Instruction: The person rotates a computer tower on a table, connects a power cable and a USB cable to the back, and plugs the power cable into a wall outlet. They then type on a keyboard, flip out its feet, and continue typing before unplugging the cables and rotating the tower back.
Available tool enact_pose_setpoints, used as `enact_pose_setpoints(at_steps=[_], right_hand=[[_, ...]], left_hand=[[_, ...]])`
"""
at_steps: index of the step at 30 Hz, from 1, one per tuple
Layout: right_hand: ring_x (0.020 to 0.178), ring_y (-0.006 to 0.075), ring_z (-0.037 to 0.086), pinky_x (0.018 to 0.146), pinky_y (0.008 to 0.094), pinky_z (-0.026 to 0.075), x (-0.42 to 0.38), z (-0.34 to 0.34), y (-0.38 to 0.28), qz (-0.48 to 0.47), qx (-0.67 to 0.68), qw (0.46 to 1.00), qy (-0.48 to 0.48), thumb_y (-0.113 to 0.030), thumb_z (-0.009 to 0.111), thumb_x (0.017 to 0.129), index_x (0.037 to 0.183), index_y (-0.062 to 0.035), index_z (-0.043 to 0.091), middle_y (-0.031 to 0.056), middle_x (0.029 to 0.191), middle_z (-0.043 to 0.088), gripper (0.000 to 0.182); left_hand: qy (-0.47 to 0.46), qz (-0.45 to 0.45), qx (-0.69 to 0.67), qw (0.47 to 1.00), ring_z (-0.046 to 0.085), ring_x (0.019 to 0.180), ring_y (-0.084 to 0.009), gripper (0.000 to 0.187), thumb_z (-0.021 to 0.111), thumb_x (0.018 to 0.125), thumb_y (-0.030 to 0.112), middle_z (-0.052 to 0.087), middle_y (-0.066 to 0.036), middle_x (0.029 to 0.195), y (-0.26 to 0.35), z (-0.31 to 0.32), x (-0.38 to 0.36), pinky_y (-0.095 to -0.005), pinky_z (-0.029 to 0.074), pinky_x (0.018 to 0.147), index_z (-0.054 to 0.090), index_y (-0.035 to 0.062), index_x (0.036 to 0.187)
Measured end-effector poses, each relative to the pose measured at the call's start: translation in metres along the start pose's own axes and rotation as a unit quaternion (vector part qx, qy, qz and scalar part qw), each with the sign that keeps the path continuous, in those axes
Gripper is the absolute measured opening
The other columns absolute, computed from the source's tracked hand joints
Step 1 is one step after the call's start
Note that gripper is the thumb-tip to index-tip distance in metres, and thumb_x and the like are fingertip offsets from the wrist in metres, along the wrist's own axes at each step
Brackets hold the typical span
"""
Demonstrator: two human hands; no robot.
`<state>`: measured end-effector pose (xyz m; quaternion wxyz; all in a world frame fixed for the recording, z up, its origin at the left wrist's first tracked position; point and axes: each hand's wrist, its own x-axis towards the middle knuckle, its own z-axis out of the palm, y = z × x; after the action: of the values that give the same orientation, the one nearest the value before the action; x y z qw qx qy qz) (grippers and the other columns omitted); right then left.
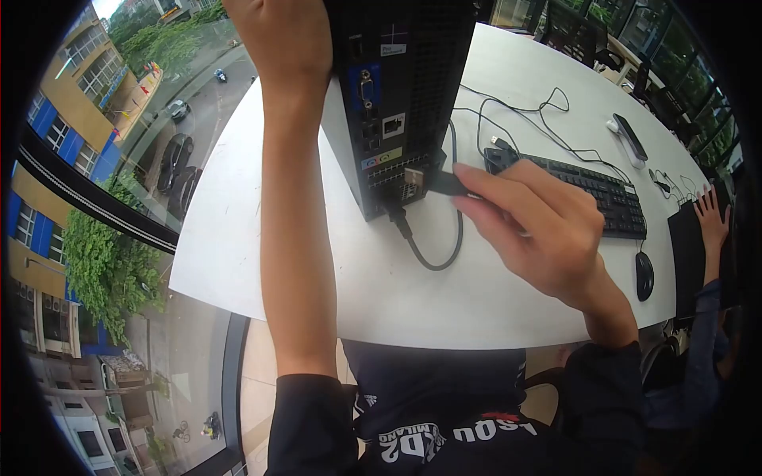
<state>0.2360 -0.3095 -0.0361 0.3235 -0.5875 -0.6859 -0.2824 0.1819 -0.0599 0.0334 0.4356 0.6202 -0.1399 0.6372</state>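
Observation:
A black desktop computer tower (409,87) stands on the white table, its rear ports facing me. My left hand (284,44) is up against the tower's left side near the top; its fingers are cut off by the frame or hidden. Between the thumb and fingers of my right hand (548,226) is a black cable plug (446,184) with a flat silver metal end. That metal end is just in front of the lower rear of the tower; whether it touches cannot be made out. A power cord (403,224) is plugged in at the tower's bottom and loops rightward.
On the white table (381,309) lie a black keyboard (603,198), a mouse (644,276), loose cables (548,119) and a black-and-white device (629,139). Another person's hand (713,218) rests at the far right. A window (214,349) borders the left side.

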Motion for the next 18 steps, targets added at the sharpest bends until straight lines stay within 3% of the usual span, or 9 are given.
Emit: enact_pose_setpoints(at_steps=[6,10,18], right_hand=[[0.054,0.0143,0.055,0.046,0.0277,0.046,0.020,0.026,-0.003,-0.037,-0.086,0.994,0.049,-0.005,0.086,0.081,0.106,0.0033,0.076,0.0044,0.075,0.059,0.028],[0.052,0.0146,0.057,0.047,0.0273,0.042,0.026,0.036,-0.008,-0.018,-0.088,0.994,0.058,0.002,0.088,0.079,0.110,0.0030,0.077,0.0069,0.072,0.063,0.033],[0.051,0.0157,0.057,0.046,0.0279,0.043,0.030,0.039,-0.021,-0.005,-0.128,0.990,0.052,0.001,0.089,0.079,0.108,0.0042,0.077,0.0072,0.071,0.062,0.032]], left_hand=[[0.012,-0.024,-0.031,0.999,0.072,0.065,-0.0223,0.050,0.053,0.101,0.030,0.077,-0.022,0.077,0.001,0.002,-0.002,-0.0301,0.057,0.069,0.077,-0.0068,0.078],[0.015,-0.024,-0.045,0.999,0.072,0.068,-0.0221,0.049,0.055,0.101,0.029,0.077,-0.021,0.078,0.002,0.002,0.000,-0.0299,0.056,0.073,0.078,-0.0069,0.078],[0.046,-0.065,-0.033,0.996,0.071,0.067,-0.0219,0.048,0.055,0.100,0.028,0.078,-0.020,0.079,-0.006,0.004,0.003,-0.0301,0.055,0.073,0.078,-0.0062,0.077]])
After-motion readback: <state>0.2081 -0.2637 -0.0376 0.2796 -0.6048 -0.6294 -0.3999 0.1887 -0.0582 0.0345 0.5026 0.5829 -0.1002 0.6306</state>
